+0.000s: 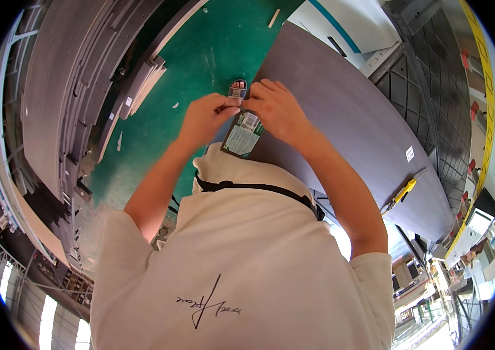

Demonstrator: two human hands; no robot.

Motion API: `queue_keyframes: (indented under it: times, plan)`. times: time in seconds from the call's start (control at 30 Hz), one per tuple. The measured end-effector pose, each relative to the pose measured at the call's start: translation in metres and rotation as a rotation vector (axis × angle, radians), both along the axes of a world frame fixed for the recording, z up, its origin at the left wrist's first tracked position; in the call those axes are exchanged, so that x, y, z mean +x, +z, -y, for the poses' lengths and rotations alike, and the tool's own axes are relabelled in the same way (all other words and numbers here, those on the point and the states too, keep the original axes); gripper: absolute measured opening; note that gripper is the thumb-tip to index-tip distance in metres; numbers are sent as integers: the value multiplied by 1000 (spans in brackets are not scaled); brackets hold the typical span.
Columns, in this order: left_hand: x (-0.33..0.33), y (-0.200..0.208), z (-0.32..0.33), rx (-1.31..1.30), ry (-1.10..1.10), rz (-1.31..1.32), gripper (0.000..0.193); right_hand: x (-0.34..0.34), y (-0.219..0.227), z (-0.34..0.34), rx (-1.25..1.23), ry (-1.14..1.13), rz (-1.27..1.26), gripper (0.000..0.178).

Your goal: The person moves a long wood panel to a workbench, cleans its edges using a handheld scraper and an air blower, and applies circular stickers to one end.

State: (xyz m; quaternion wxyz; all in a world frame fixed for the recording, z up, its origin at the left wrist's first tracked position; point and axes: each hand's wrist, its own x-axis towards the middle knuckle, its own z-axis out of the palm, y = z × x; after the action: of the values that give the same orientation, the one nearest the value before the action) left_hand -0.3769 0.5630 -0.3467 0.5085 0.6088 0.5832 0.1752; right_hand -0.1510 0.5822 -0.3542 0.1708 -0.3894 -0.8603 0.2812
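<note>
Both hands up at chest height over the grey board (341, 111). My left hand (204, 116) and right hand (276, 108) pinch the small green packet (243, 135) between them, top edge gripped for purchase.

Small flat green packet (243, 135) with white label and barcode patch, tilted, top toward 1 o'clock, held up over grey board's 9 o'clock edge
</note>
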Motion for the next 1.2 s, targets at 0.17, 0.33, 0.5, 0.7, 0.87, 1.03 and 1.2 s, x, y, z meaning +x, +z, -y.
queue_keyframes:
  times: [0.17, 0.33, 0.5, 0.7, 0.87, 1.03, 1.2]
  plan:
    - [-3, 3, 7, 16, -51, -119, 17, -4, -8, 4, -8, 40, 0, 22]
    - [-7, 4, 12, 30, -64, -124, 15, -9, -7, 8, -27, 46, -19, 18]
    - [-11, 3, 22, 42, -52, -121, 15, -15, -7, 7, -3, 100, -30, 10]
    - [-11, 8, 15, 18, -94, -159, 15, -12, -10, 2, -49, 69, -38, 11]
    - [17, 11, -30, 295, -311, -167, 13, 19, -5, 12, -89, -157, -51, 18]
    - [38, 8, -46, 402, -453, -139, 11, 31, -5, 31, -42, -302, -39, 28]
    - [27, 5, -46, 448, -484, -118, 12, 16, -8, 42, -27, -361, -80, 28]
